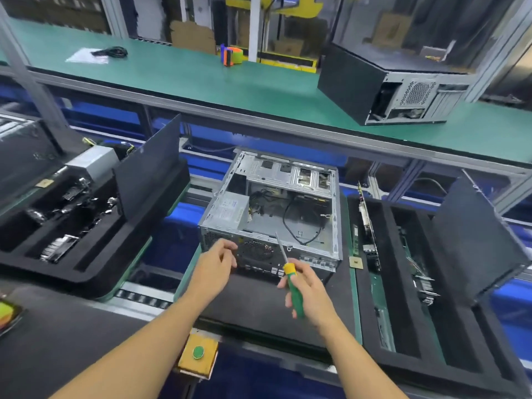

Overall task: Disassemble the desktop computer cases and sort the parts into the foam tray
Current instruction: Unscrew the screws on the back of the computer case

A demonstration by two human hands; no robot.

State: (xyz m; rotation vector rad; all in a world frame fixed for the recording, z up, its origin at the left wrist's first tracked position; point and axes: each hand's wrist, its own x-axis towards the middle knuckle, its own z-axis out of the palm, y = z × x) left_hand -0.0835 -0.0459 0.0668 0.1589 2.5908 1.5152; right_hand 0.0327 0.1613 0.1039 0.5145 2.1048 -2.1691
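At the case (273,208) rear, my right grip (308,289) clasps the screwdriver (295,296), left grip (216,263) unclear; a slip could gouge the black cable (283,218).

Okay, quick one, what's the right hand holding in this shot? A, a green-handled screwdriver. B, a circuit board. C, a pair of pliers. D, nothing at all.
A: the right hand grips a green-handled screwdriver with a yellow collar, its metal shaft pointing up toward the open computer case.
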